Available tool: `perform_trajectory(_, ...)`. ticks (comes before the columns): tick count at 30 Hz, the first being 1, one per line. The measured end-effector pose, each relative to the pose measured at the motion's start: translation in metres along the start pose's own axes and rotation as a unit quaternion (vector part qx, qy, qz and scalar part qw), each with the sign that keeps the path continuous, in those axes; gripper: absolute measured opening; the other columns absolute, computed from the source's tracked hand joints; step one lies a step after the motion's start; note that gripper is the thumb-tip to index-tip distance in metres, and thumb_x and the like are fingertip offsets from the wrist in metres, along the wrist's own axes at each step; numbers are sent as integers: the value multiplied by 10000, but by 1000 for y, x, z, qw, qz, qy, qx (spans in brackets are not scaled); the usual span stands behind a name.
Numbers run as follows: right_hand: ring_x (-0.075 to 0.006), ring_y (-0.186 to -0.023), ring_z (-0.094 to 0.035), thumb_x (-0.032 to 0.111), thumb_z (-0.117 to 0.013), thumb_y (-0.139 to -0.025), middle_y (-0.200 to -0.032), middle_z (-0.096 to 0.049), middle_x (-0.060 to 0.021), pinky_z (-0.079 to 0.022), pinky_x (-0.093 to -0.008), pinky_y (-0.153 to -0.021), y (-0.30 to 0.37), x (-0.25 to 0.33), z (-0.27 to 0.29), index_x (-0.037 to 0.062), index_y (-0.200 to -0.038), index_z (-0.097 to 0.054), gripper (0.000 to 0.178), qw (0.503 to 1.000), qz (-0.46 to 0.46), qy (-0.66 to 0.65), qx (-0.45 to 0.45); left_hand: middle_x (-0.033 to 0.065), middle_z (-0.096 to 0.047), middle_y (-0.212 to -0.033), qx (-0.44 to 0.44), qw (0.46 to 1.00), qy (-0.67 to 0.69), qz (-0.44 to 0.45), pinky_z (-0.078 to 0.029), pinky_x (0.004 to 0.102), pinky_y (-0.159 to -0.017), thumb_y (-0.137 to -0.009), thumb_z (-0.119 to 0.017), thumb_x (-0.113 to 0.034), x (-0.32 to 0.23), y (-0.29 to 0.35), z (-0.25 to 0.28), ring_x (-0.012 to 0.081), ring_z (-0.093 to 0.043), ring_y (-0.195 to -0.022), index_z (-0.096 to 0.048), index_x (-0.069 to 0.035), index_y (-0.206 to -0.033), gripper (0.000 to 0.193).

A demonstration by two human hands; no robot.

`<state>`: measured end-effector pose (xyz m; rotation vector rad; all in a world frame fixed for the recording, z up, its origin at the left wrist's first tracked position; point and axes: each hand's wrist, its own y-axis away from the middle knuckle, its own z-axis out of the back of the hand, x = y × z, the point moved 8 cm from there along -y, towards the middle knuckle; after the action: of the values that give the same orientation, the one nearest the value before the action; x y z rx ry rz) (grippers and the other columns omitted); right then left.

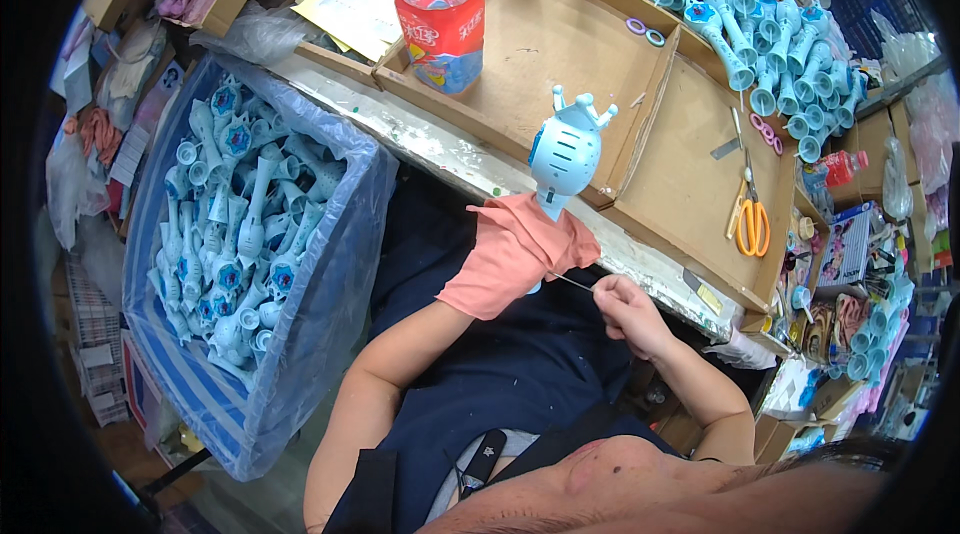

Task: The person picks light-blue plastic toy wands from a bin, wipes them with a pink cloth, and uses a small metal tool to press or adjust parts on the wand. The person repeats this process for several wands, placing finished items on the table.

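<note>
My left hand [505, 259], wrapped in a salmon-pink cloth [490, 264], grips a light blue plastic toy [566, 159] by its lower part. The toy stands upright, with a rounded, slotted head and a crown-like top with knobs. Its stem is mostly covered by the cloth, and my left fingers are hidden under it. My right hand [630, 314] is closed in a pinch on a thin metal rod-like tool [572, 281]. The rod's tip reaches the cloth near the toy's lower end; whether it touches the toy, I cannot tell.
A plastic-lined bin [350, 224] full of light blue toy parts stands at my left. Cardboard trays [560, 34] on the bench hold a red-labelled bottle [440, 24], orange-handled scissors [750, 219] and small rings [767, 132]. More blue parts [790, 54] are piled at the far right.
</note>
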<state>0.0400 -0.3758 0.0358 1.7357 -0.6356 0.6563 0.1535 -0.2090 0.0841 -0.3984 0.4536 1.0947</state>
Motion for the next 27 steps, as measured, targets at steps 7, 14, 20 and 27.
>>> perform_trajectory(7, -235, -618, -594, 175, -801, -851, -703, -540, -64, -485, -363, -530, 49, 70, -35, 48, -1022, -647, 263, 562, 528, 629, -104, 117, -622, -924, 66, 897, 431, 68, -513, 369, -731, -968, -614, -167, -7, 7, 24, 223, -617, -820, -561, -11, -1068, 194)
perform_trajectory(14, -293, -655, -660, 95, -756, -893, -753, -646, -120, -519, -371, -564, 33, 51, -32, 20, -1001, -619, 190, 695, 488, 523, -63, 97, -569, -1064, 19, 751, 645, 139, -489, 303, -836, -1011, -561, -118, 15, 16, -9, 156, -560, -957, -524, -4, -1162, 193)
perform_trajectory(20, -207, -668, -661, 140, -705, -975, -771, -662, -111, -518, -329, -593, 18, 32, -12, 17, -1015, -607, 162, 849, 345, 393, -80, 81, -545, -944, 105, -135, 973, 155, -475, 300, -859, -958, -540, -15, -9, 27, -40, 164, -556, -894, -556, -22, -1042, 85)
perform_trajectory(27, -82, -722, -576, 197, -659, -1028, -844, -626, 4, -484, -241, -665, -3, 0, -4, 24, -1024, -604, 181, 991, 82, 102, -15, 95, -471, -776, 206, -624, 735, 170, -466, 349, -736, -909, -520, 20, -24, 31, 6, 212, -521, -764, -547, -35, -889, 64)
